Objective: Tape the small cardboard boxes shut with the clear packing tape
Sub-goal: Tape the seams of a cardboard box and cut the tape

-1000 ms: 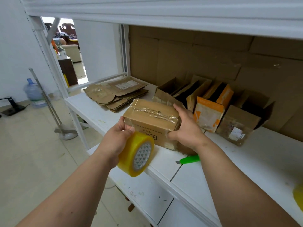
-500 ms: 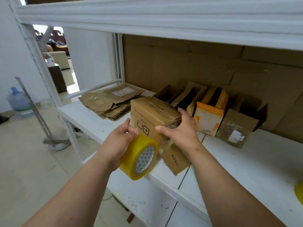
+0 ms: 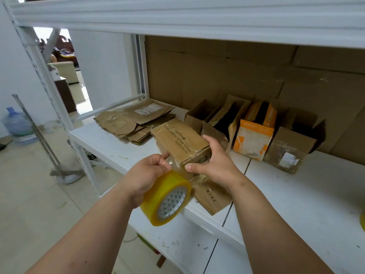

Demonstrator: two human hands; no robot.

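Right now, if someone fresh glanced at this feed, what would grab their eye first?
Probably the yellow-tinted tape roll low in the middle, held by the left hand at the front edge of the white shelf. Just above it the right hand grips the small cardboard box. Behind, an orange-and-white box stands out among open brown boxes along the back.

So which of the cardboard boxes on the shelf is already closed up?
The brown box gripped by the right hand; its top is shut and taped, while those standing behind it gape open.
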